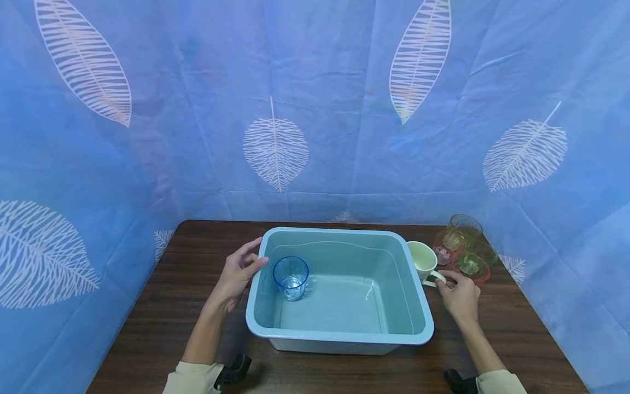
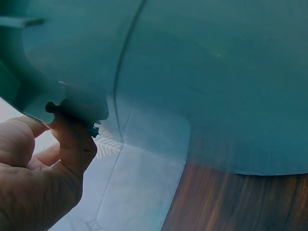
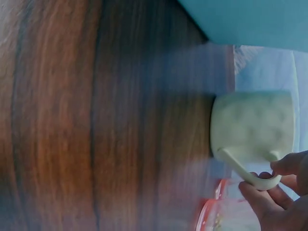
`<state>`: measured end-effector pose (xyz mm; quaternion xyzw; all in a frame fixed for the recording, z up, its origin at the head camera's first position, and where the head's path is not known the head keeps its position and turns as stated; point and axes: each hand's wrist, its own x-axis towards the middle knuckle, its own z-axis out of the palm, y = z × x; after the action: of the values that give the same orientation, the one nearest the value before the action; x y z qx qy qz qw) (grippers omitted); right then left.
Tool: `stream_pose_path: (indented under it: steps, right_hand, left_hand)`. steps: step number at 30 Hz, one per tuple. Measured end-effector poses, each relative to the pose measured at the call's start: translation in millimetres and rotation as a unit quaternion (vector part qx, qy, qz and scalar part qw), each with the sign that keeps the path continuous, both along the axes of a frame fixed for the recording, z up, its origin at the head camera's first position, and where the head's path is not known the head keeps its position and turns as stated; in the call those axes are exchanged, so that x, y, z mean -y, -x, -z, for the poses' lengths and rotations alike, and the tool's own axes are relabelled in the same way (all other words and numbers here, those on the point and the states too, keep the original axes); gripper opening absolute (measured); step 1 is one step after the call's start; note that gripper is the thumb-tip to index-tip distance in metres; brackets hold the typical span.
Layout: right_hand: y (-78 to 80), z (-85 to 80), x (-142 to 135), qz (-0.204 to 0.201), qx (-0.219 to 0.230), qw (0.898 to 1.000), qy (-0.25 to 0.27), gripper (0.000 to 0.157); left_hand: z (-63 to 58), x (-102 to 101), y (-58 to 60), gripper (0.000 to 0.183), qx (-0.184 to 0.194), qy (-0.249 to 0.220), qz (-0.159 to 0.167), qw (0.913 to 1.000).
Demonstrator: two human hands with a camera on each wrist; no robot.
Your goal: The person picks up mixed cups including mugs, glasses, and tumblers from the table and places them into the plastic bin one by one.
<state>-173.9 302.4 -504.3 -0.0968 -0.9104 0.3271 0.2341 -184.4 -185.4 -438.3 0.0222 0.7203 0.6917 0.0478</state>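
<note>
A light blue plastic basin (image 1: 339,335) stands on the table with a clear blue glass (image 1: 291,278) upright inside, near its left wall. My left hand (image 1: 237,276) grips the basin's left rim, thumb on top; the left wrist view shows fingers (image 2: 72,144) curled under it. Just outside the basin's right side is a pale green mug (image 1: 421,259). Its handle (image 3: 248,175) is pinched by my right hand (image 1: 460,298), between thumb and fingers. The mug is upright; whether its base touches the table I cannot tell.
Right of the mug, several see-through cups stand close together at the back right: an amber glass (image 1: 464,230), a red-rimmed one (image 1: 471,266) and others partly hidden. The dark wooden table (image 1: 167,306) ends at a blue leaf-patterned curtain (image 1: 325,153) behind and at both sides.
</note>
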Motion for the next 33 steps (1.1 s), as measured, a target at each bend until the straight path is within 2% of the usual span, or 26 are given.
stream_pose_path:
  steps: [7, 16, 25, 30, 33]
  right_hand:
    - [3.3, 9.3, -10.9, -0.019, -0.038, 0.999, -0.001, 0.027]
    - [6.8, 14.8, -15.5, -0.024, -0.071, 0.997, 0.012, 0.024]
    - [12.8, 15.6, -13.5, 0.034, -0.037, 0.998, 0.026, 0.023]
    - [13.9, 15.2, -13.0, 0.05, -0.024, 0.997, 0.053, 0.024]
    - [14.1, 14.6, -12.7, 0.055, -0.01, 0.994, 0.089, 0.024]
  left_hand:
    - [0.4, -0.1, 0.1, 0.059, 0.004, -0.004, 0.0, 1.0]
    - [0.6, 0.5, -0.1, 0.06, -0.001, -0.006, 0.002, 1.0]
    - [1.2, 1.2, 0.0, 0.06, -0.001, -0.002, 0.003, 1.0]
    - [2.3, 1.0, 0.7, 0.059, -0.001, -0.002, 0.001, 1.0]
    - [2.2, 0.8, 1.2, 0.059, -0.001, -0.002, -0.001, 1.0]
